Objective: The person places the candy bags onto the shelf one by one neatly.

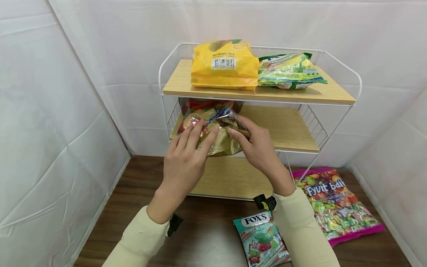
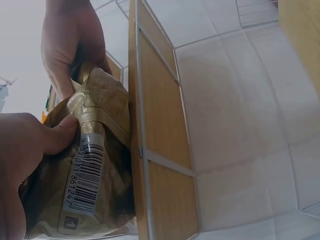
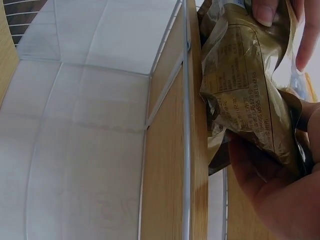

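A shiny gold foil bag with a dark upper part sits at the front of the rack's middle shelf. My left hand holds its left side, the thumb on the front face beside the barcode in the left wrist view. My right hand grips the right side, thumb above and fingers partly under the bag in the right wrist view. Behind and left of it on that shelf lies a red packet, partly hidden by my left fingers.
Above, the top shelf bears a yellow bag and a green bag. A Fox's mint candy bag lies on the dark table, below my right forearm. A pink-edged fruit candy bag lies right of the rack.
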The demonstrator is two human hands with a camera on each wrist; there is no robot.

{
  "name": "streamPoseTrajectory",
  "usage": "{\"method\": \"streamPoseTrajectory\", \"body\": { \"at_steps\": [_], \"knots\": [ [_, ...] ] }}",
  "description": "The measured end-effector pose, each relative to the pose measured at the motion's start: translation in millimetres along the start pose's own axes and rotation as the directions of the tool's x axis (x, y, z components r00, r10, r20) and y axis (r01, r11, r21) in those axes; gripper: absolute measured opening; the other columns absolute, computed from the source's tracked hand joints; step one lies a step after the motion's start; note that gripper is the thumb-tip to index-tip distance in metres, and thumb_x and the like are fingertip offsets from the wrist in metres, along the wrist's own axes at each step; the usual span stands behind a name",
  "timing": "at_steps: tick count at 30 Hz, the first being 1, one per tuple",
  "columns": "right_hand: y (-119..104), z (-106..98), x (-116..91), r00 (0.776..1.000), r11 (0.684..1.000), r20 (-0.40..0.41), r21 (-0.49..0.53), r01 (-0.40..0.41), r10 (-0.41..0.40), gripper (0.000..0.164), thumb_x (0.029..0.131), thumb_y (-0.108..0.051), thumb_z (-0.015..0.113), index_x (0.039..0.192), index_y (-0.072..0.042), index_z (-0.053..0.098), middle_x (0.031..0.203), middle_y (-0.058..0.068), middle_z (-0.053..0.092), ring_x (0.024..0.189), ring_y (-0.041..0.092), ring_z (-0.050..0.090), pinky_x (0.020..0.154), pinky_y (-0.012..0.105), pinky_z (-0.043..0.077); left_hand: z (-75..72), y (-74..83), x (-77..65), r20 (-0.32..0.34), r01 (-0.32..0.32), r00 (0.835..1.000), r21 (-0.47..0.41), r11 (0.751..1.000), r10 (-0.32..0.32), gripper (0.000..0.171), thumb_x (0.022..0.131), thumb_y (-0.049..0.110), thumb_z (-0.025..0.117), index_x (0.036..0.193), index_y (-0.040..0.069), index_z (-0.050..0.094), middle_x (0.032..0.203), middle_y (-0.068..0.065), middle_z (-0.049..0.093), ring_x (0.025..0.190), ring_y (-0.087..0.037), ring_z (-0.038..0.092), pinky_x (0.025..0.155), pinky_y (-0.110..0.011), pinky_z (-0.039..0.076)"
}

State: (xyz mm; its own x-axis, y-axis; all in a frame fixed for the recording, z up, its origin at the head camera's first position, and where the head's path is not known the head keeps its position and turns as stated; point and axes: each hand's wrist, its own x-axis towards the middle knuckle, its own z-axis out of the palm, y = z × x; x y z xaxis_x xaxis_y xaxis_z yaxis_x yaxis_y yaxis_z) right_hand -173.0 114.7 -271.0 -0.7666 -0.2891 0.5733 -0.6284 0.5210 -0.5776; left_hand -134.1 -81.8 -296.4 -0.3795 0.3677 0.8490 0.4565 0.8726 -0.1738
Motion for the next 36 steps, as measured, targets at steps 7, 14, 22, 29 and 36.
{"method": "streamPoseTrajectory", "body": {
  "at_steps": [7, 14, 22, 29, 36],
  "knots": [
    [-2.2, 2.0, 3.5, 0.998, 0.998, -0.009, 0.004, -0.062, 0.062, 0.041, 0.096, -0.028, 0.06, 0.133, -0.01, 0.056, 0.115, 0.011, 0.065, 0.099, 0.024, 0.062, 0.077, 0.043, 0.05, 1.1, -3.8, 7.2, 0.033, 0.023, 0.999, -0.004, 1.0, -0.023, 0.044, 0.097, 0.003, 0.047, 0.14, 0.012, 0.048, 0.132, -0.019, 0.054, 0.106, -0.033, 0.06, 0.08, -0.045, 0.051],
    [-7.9, 9.1, -5.3, 0.989, 0.985, -0.092, -0.141, 0.1, -0.114, 0.046, 0.098, -0.018, 0.056, 0.139, 0.0, 0.047, 0.13, 0.018, 0.056, 0.116, 0.03, 0.055, 0.091, 0.045, 0.047, 2.9, -5.0, 5.2, 0.037, 0.036, 0.999, 0.02, 0.999, -0.036, 0.044, 0.096, 0.002, 0.05, 0.14, 0.009, 0.048, 0.125, -0.02, 0.058, 0.102, -0.035, 0.061, 0.08, -0.046, 0.051],
    [-20.6, 14.6, -21.4, 0.894, 0.827, -0.112, -0.444, 0.345, -0.433, 0.049, 0.093, -0.005, 0.06, 0.137, 0.009, 0.044, 0.144, 0.024, 0.04, 0.136, 0.035, 0.034, 0.109, 0.044, 0.03, 4.3, -8.5, 3.2, 0.033, 0.038, 0.999, 0.003, 0.999, -0.038, 0.047, 0.094, 0.002, 0.054, 0.14, 0.009, 0.048, 0.127, -0.02, 0.057, 0.102, -0.035, 0.061, 0.082, -0.046, 0.051],
    [-29.7, 22.9, -41.2, 0.881, 0.744, -0.031, -0.55, 0.38, -0.472, 0.051, 0.089, -0.004, 0.063, 0.136, 0.007, 0.048, 0.144, 0.021, 0.042, 0.138, 0.034, 0.03, 0.11, 0.046, 0.027, 5.7, -9.8, 3.8, 0.036, 0.05, 0.998, -0.015, 0.999, -0.05, 0.047, 0.094, 0.006, 0.056, 0.14, 0.01, 0.047, 0.131, -0.021, 0.055, 0.104, -0.036, 0.061, 0.082, -0.047, 0.051],
    [-27.8, 33.3, -54.3, 0.904, 0.689, 0.001, -0.647, 0.326, -0.427, 0.056, 0.091, -0.012, 0.058, 0.141, 0.007, 0.042, 0.146, 0.021, 0.038, 0.139, 0.035, 0.026, 0.111, 0.048, 0.025, 6.4, -12.2, 1.7, 0.057, 0.039, 0.998, -0.038, 0.998, -0.037, 0.048, 0.094, 0.006, 0.054, 0.142, 0.009, 0.046, 0.133, -0.021, 0.053, 0.105, -0.036, 0.06, 0.083, -0.048, 0.05]
  ]
}}
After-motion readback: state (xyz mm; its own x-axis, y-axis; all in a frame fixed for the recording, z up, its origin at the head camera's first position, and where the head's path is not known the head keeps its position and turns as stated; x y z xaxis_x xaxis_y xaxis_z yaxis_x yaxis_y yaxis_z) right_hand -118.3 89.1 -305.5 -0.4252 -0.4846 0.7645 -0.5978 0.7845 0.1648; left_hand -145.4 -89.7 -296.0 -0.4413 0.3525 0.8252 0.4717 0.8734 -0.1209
